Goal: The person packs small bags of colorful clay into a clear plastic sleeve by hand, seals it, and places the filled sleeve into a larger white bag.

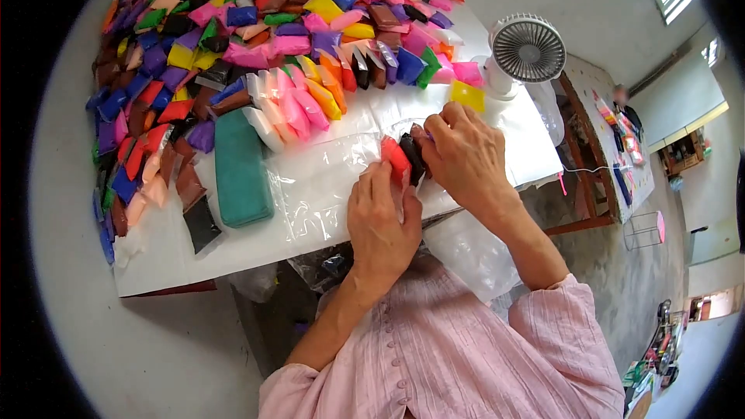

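Note:
My left hand [382, 217] is closed on the near side of a red packet [395, 159], a small soft pouch in clear film. Right behind it stands a black packet [412, 157], pressed against the red one in a short upright row. On the row's other side, my right hand [469, 147] has its fingers curled around a brownish packet [423, 140], partly hidden by the fingers. Under both hands lies a clear plastic bag [326, 178]. Just past my right knuckles is a yellow packet [467, 95].
A large heap of coloured packets [248, 15] covers the far and left parts of the white table [163, 268]. Upright packets [291, 105] stand in rows before it, near a green case [243, 171]. A white fan [528, 50] stands at the right corner.

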Tool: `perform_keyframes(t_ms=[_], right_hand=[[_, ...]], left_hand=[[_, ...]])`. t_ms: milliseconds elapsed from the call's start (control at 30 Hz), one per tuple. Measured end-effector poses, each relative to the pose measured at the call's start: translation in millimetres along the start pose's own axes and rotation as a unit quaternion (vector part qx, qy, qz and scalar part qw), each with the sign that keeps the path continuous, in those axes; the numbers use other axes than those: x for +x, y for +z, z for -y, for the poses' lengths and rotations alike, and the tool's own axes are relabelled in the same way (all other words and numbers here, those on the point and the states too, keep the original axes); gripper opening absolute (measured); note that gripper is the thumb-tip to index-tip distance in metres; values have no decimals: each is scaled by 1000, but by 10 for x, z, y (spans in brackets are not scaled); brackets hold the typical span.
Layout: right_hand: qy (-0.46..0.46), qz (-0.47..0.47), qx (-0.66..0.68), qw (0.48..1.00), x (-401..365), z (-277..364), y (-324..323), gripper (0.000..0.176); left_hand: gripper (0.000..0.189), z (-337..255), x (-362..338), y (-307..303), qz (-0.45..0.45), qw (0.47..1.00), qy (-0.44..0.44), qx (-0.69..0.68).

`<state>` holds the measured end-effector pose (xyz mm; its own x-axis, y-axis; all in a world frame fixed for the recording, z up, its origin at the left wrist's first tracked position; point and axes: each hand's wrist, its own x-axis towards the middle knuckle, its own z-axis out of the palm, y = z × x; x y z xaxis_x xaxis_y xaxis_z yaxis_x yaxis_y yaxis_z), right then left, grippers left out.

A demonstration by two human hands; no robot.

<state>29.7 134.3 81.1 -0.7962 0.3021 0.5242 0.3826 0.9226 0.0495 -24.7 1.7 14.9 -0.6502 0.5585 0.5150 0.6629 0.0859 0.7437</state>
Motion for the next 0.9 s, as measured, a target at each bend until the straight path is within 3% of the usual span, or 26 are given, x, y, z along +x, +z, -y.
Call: perform_keyframes(t_ms=[167, 367, 700, 900], right_hand=[[4, -19, -7, 1000, 28, 4, 34, 19], [-26, -10, -3, 1000, 43, -26, 60, 14], [6, 7, 52, 999, 73, -71, -117, 21], [6, 19, 37, 999, 36, -238, -259, 15]], left_hand=[[54, -45, -16, -16, 2, 1000, 10, 11], [44, 4, -13, 46, -29, 999, 12, 17], [44, 0, -13, 46, -4, 1000, -1, 29], [45, 4, -21, 55, -1, 999, -6, 41]])
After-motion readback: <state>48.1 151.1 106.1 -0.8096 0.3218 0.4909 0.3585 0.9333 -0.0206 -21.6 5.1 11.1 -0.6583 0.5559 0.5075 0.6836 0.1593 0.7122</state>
